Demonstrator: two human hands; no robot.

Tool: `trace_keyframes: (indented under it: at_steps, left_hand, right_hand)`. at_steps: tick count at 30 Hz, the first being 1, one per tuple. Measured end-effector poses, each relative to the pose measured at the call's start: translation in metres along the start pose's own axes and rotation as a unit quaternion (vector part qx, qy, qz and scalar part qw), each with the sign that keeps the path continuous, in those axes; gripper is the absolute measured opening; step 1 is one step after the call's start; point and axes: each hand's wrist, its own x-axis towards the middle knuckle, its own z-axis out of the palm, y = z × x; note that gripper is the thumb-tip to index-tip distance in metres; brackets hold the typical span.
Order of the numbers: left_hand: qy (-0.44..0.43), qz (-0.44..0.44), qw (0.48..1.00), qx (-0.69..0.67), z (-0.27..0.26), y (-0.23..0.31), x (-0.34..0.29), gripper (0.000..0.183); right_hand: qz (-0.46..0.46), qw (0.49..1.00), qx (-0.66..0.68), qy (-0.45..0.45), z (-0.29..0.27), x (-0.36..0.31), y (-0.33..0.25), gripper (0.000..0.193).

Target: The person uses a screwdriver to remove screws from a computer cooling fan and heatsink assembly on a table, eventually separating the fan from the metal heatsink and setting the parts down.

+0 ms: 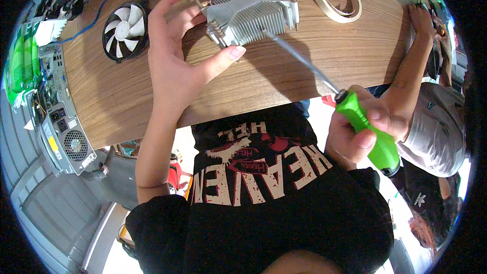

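A silver finned heat sink (253,12) with spring screws at its corners is on the brown wooden table (111,101). Around its left end curves my left hand (175,66), thumb at the near corner and fingers on the far side. My right hand (388,119) grips the bright green handle of a screwdriver (373,144). The long metal shaft slants up and left, its tip at the near face of the fins. Whether the tip touches the fins, I cannot tell.
Left of my left hand lies a black fan (123,31) with white blades. A tape roll (334,15) sits at the back right. Along the left edge stands an open computer case (76,144) beside green packages (23,63). Another person's arm (412,63) rests on the right.
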Motion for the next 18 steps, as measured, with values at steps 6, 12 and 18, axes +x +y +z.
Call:
trace_keyframes:
  at_steps: [6, 12, 18]
  left_hand:
    - [-0.024, -0.014, 0.999, 0.017, -0.001, 0.003, -0.002, 0.095]
    - [-0.026, -0.02, 0.999, 0.01, -0.002, 0.004, -0.001, 0.095]
    - [-0.01, 0.005, 1.0, 0.004, -0.002, 0.0, 0.001, 0.095]
  right_hand:
    - [0.021, 0.999, 0.0, 0.044, 0.004, 0.0, 0.002, 0.037]
    - [0.067, 0.983, -0.055, 0.161, -0.004, -0.001, 0.005, 0.037]
    - [0.042, 0.989, 0.035, 0.135, 0.003, 0.005, 0.003, 0.036]
